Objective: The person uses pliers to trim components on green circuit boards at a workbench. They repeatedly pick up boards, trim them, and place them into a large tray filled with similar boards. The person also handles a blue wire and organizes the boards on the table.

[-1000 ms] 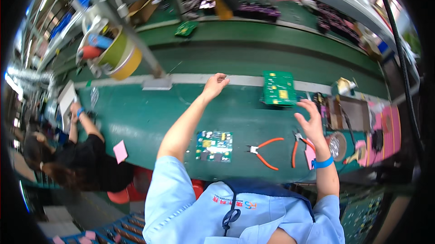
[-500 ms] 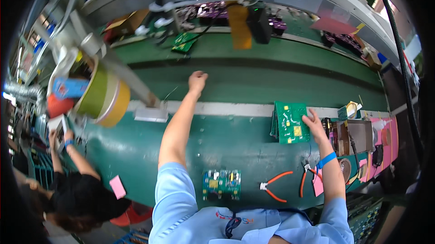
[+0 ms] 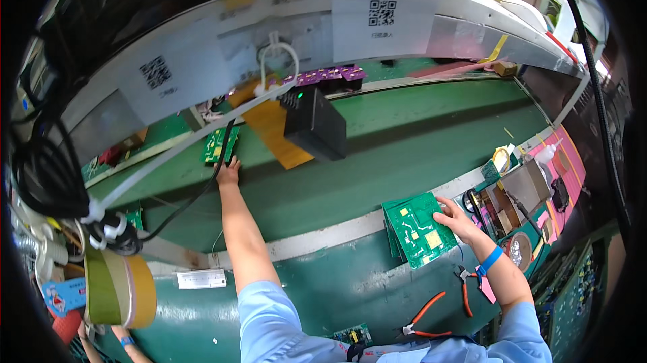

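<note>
Left hand (image 3: pixel 229 173) stretched far across the green conveyor belt (image 3: pixel 418 154), fingers touching the small green circuit board (image 3: pixel 219 144) at its far edge; whether it grips is unclear, a black cable crosses it. Right hand (image 3: pixel 457 218) rests open on the stacked green circuit boards (image 3: pixel 419 228), not clenched.

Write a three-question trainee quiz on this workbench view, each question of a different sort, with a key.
1. True or false: the left hand reaches to the small green circuit board at the far side of the green conveyor belt.
2. Which thing does the right hand rest on?
A. the stack of large green circuit boards
B. the orange-handled pliers
C. the black box
3. Fill in: the band on the right wrist is ____ in colour.

Key: 1 true; 2 A; 3 blue.
</note>
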`<state>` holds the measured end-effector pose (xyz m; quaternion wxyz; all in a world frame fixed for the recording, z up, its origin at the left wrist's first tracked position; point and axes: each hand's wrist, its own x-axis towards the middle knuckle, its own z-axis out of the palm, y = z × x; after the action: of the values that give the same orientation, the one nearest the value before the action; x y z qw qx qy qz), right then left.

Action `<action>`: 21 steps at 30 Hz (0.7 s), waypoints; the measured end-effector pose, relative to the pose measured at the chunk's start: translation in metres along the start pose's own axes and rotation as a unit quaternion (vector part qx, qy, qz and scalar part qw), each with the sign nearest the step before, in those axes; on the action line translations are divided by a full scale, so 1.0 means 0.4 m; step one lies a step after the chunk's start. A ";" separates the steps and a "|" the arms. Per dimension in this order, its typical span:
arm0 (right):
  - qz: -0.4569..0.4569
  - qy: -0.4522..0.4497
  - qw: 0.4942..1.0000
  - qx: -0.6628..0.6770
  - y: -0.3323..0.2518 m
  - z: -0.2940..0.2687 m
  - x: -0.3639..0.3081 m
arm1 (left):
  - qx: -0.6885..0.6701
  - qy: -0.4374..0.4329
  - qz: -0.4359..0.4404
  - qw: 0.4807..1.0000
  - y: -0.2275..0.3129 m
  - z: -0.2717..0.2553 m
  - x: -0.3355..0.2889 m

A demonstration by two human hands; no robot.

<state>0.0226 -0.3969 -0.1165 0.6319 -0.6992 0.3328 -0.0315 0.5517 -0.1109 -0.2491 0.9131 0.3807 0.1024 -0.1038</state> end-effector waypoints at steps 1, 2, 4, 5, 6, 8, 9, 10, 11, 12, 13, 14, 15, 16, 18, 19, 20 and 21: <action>-0.005 0.000 1.000 -0.004 -0.006 0.000 0.000 | 0.026 0.002 -0.006 1.000 0.005 -0.022 0.025; -0.003 0.002 1.000 -0.007 -0.002 0.001 0.001 | 0.056 0.005 -0.019 0.998 0.003 -0.020 0.034; 0.015 0.001 1.000 -0.006 -0.019 0.008 0.000 | 0.129 0.082 -0.070 0.986 0.012 -0.020 0.045; 0.027 -0.004 1.000 -0.008 -0.025 0.012 -0.004 | 0.129 0.099 -0.073 0.984 0.011 -0.012 0.049; 0.034 -0.012 0.999 0.022 -0.004 0.005 0.010 | 0.129 0.116 -0.074 0.982 0.009 0.001 0.055; 0.032 -0.010 0.999 0.033 0.024 -0.001 0.025 | 0.138 0.073 -0.104 0.982 0.004 -0.001 0.023; 0.028 -0.013 0.998 0.054 0.023 0.000 0.024 | 0.110 0.033 -0.104 0.988 -0.001 0.011 -0.008; 0.022 -0.049 0.994 0.097 0.010 0.010 0.027 | 0.086 0.014 -0.117 0.989 0.023 0.002 -0.022; 0.035 -0.030 0.992 0.116 0.015 0.007 0.025 | 0.090 0.033 -0.140 0.985 0.014 0.017 -0.065; 0.046 -0.013 0.989 0.136 0.027 0.004 0.028 | 0.060 0.011 -0.157 0.986 0.011 0.019 -0.107; 0.052 -0.013 0.989 0.137 0.050 -0.013 0.030 | 0.087 0.006 -0.170 0.982 -0.001 0.064 -0.210; 0.046 -0.033 0.990 0.133 0.043 -0.008 0.033 | 0.102 -0.045 -0.179 0.977 0.027 0.065 -0.284; 0.048 -0.061 0.988 0.138 0.028 -0.001 0.030 | 0.119 -0.028 -0.190 0.974 0.051 0.063 -0.367; 0.057 -0.077 0.985 0.146 0.017 0.006 0.034 | 0.134 -0.014 -0.199 0.971 0.072 0.064 -0.439; 0.076 -0.115 0.977 0.162 0.012 0.007 0.049 | 0.160 -0.132 -0.198 0.958 0.108 -0.014 -0.565; 0.082 -0.094 0.979 0.159 -0.009 0.020 0.042 | 0.185 -0.123 -0.200 0.954 0.119 -0.031 -0.638; 0.070 -0.104 0.979 0.163 -0.006 0.014 0.041 | 0.210 -0.115 -0.204 0.949 0.129 -0.048 -0.715; 0.066 -0.104 0.979 0.164 0.011 0.002 0.049 | 0.216 -0.110 -0.207 0.948 0.130 -0.062 -0.782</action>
<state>0.0365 -0.4060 -0.1281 0.7701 -0.5620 0.3005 0.0291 0.2635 -0.0223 -0.1477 0.7732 0.5252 0.0527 -0.3516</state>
